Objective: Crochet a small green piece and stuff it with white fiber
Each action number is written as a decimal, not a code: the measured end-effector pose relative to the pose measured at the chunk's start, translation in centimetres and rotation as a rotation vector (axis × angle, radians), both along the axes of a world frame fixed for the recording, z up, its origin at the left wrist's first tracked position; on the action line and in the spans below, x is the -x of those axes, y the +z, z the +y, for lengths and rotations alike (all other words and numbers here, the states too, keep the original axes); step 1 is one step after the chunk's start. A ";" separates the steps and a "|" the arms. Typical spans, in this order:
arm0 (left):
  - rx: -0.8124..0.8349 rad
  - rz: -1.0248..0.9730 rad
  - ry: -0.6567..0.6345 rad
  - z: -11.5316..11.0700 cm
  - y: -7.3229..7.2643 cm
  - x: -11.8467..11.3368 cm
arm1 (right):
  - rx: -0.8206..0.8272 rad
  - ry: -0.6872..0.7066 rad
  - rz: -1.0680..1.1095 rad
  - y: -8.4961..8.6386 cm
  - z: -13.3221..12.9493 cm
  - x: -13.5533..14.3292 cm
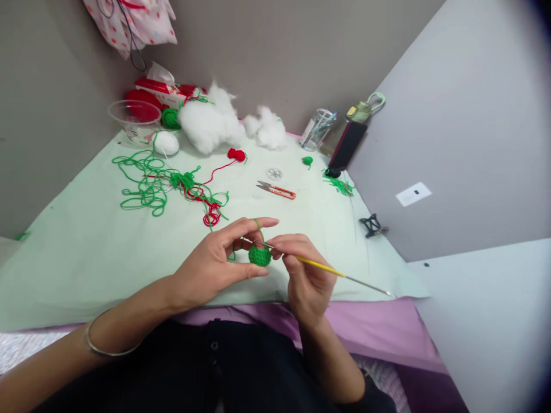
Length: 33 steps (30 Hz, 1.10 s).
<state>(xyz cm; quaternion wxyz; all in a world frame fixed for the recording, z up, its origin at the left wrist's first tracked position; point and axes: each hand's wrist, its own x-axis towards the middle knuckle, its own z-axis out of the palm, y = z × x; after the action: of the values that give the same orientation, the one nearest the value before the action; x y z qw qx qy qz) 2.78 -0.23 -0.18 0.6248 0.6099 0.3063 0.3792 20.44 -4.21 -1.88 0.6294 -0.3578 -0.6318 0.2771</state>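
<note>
My left hand (219, 252) pinches a small round green crochet piece (259, 256), its thumb below and fingers above and behind it. Green yarn passes over the raised left index finger down to the piece. Between the fingers of my right hand (307, 269) is a crochet hook (321, 265) with a yellow grip and thin metal ends. The hook's left end meets the top edge of the piece; its other end points right and down. Loose green yarn (146, 183) lies in tangles beyond my left hand, mixed with red yarn (212, 215).
Orange thread snips (278, 190) lie beyond the hands, near a small clear round case (274, 173). White stuffing (210, 123) and a plastic tub (135, 126) stand at the back. To the right are a phone (348, 145), a pen holder (317, 131) and a black clip (372, 225).
</note>
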 end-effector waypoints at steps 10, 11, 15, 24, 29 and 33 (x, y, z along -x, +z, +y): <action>-0.180 0.119 0.040 0.1 0.3 0.2 | 0.268 0.223 0.370 0.4 1.2 -0.6; -0.186 0.121 0.035 0.2 0.3 0.2 | 0.277 0.239 0.370 0.5 1.2 -0.7; -0.210 0.137 0.006 0.2 0.5 0.2 | 0.269 0.280 0.297 0.6 1.2 -1.3; -0.396 0.248 -0.041 0.7 0.8 0.7 | 0.164 0.290 -0.059 2.1 0.9 -2.6; -0.412 0.261 -0.030 0.9 0.3 0.4 | 0.074 0.298 -0.287 2.4 0.9 -2.9; -0.288 0.259 0.039 0.9 -0.6 -0.1 | -0.123 0.133 -0.623 2.0 0.4 -2.3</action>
<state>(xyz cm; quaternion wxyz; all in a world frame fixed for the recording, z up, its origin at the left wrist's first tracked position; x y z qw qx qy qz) 2.89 0.65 -0.73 0.4790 0.7305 0.3388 0.3495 22.77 -3.80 0.08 0.4069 -0.3446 -0.8315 0.1559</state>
